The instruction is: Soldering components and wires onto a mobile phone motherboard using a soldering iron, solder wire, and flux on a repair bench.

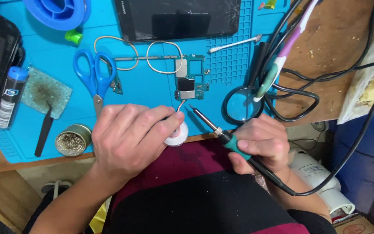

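A blue silicone work mat point(152, 93) is seen spread on a wooden bench. The left hand point(128, 136) is closed on a small white reel of copper braid point(177, 132), the right hand point(260, 143) gripped round a green-handled soldering iron point(221, 134), tip just below a green phone circuit board point(190, 77) (mat centre). Blue-handled scissors point(95, 76) are seen nearby, L of the board.

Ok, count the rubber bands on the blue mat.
2: one rubber band loops beside the scissors, the other rubber band lies left of the circuit board. More could be hidden under the hands.
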